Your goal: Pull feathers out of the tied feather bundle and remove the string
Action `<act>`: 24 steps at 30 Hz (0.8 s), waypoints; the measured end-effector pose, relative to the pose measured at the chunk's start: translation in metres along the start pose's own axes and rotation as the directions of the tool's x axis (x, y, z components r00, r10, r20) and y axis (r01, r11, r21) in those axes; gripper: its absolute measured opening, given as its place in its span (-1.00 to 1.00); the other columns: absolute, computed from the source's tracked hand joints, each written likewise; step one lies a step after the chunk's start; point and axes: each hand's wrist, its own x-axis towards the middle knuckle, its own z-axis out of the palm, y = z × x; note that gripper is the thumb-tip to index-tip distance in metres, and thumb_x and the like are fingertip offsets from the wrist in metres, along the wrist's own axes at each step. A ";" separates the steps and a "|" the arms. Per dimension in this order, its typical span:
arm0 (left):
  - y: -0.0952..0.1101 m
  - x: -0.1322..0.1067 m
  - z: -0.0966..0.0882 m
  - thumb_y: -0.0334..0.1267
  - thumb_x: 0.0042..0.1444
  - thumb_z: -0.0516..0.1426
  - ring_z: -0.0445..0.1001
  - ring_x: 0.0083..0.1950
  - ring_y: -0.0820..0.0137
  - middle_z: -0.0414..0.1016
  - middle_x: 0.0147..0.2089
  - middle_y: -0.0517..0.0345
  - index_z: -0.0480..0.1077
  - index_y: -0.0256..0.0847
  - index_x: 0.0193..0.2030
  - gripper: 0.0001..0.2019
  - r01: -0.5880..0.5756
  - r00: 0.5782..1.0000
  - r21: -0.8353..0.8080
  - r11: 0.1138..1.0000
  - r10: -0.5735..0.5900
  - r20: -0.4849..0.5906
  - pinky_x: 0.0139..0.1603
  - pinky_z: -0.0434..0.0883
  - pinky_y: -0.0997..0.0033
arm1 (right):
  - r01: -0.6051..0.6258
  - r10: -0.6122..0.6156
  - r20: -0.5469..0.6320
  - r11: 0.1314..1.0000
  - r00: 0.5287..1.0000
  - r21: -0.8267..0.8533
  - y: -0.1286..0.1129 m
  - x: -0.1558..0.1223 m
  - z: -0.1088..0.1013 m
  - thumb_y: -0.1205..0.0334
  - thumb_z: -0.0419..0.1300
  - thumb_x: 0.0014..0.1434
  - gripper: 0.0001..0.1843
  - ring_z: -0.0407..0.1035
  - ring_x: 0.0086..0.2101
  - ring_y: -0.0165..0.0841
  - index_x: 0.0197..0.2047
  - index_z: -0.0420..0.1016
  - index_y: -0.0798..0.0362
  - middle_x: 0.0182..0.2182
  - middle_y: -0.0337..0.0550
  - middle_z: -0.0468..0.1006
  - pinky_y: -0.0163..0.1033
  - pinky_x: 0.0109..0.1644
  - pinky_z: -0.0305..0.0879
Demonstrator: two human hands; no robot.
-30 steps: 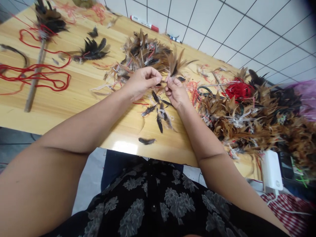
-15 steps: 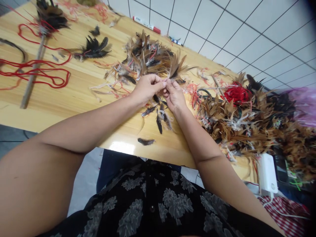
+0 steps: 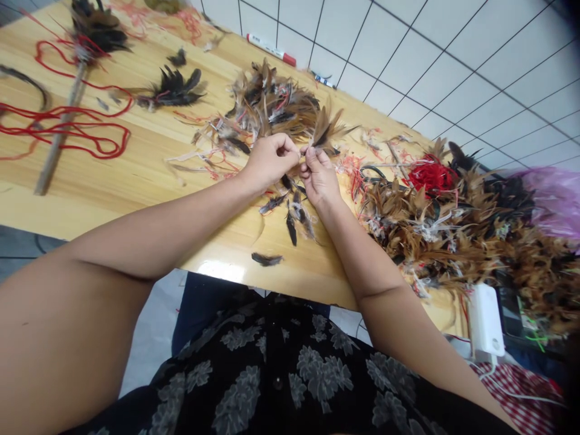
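Wooden table beside tiled wall; right hand pinches feathers, left hand pinched, contents unclear.

Compared with a second ago, the person's bare left hand sits nearer and further right, closer to the bare right hand. That shift uncovers a slim dark feather at the near side of the heap of brown and black feathers. The view also turns slightly, so more of the translucent pink-purple plastic sheet shows at the far right.
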 end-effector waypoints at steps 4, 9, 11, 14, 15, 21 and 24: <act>-0.003 0.000 -0.001 -0.51 0.16 0.38 0.45 -0.23 0.33 0.45 -0.40 0.23 0.47 -0.13 -0.40 -0.75 -0.050 0.999 0.028 0.998 0.050 0.010 -0.10 0.43 0.36 | -0.018 0.020 -0.031 0.999 0.999 0.040 0.000 0.003 -0.002 -0.26 0.63 0.20 -0.46 0.28 -0.48 -0.55 -0.17 0.52 -0.08 -0.42 -0.42 0.48 -0.40 -0.45 0.19; -0.002 -0.002 -0.002 -0.42 0.18 0.44 0.52 -0.08 0.26 0.41 -0.36 0.18 0.42 -0.11 -0.40 -0.70 -0.089 0.996 0.005 0.996 0.089 -0.007 0.03 0.50 0.33 | 0.023 -0.024 -0.006 0.999 1.000 -0.024 0.004 0.006 -0.004 -0.33 0.57 0.26 -0.46 0.27 -0.46 -0.51 -0.16 0.50 -0.10 -0.34 -0.36 0.57 -0.35 -0.43 0.21; -0.001 -0.002 -0.002 -0.37 0.19 0.46 0.53 -0.06 0.25 0.40 -0.35 0.18 0.41 -0.11 -0.39 -0.69 -0.102 0.995 -0.012 0.995 0.102 -0.010 0.04 0.52 0.34 | 0.017 -0.018 -0.019 0.999 1.000 -0.048 0.004 0.006 -0.003 -0.34 0.55 0.28 -0.46 0.28 -0.45 -0.49 -0.16 0.49 -0.10 -0.32 -0.33 0.58 -0.33 -0.43 0.22; -0.001 -0.002 -0.001 -0.37 0.19 0.45 0.53 -0.06 0.26 0.39 -0.36 0.19 0.41 -0.12 -0.39 -0.70 -0.109 0.994 -0.008 0.994 0.109 -0.012 0.04 0.53 0.35 | 0.011 -0.012 -0.023 0.999 1.000 -0.040 0.005 0.007 -0.005 -0.33 0.55 0.29 -0.48 0.30 -0.44 -0.50 -0.14 0.51 -0.10 -0.32 -0.34 0.58 -0.34 -0.40 0.25; 0.000 -0.001 -0.001 -0.40 0.19 0.44 0.53 -0.07 0.26 0.39 -0.36 0.19 0.41 -0.12 -0.40 -0.70 -0.109 0.994 0.003 0.994 0.110 -0.013 0.04 0.53 0.35 | 0.008 -0.009 -0.024 1.000 1.000 -0.023 0.006 0.008 -0.006 -0.32 0.55 0.29 -0.48 0.30 -0.43 -0.50 -0.13 0.51 -0.10 -0.32 -0.34 0.58 -0.35 -0.39 0.25; -0.003 0.001 -0.003 -0.49 0.13 0.42 0.48 -0.16 0.30 0.40 -0.39 0.20 0.42 -0.10 -0.43 -0.69 -0.089 0.995 0.023 0.996 0.089 0.034 -0.01 0.49 0.34 | -0.008 0.009 -0.010 1.000 1.000 0.029 0.005 0.014 -0.011 -0.22 0.54 0.35 -0.54 0.25 -0.46 -0.50 -0.14 0.46 -0.11 -0.42 -0.41 0.43 -0.36 -0.42 0.21; -0.006 0.003 -0.003 -0.47 0.08 0.41 0.41 -0.25 0.32 0.40 -0.42 0.21 0.43 -0.09 -0.44 -0.72 -0.104 0.994 0.057 0.993 0.101 0.049 -0.13 0.41 0.32 | -0.026 0.028 -0.040 0.999 0.999 0.043 0.003 0.017 -0.012 -0.19 0.53 0.38 -0.55 0.24 -0.46 -0.48 -0.16 0.43 -0.11 -0.47 -0.44 0.32 -0.35 -0.41 0.20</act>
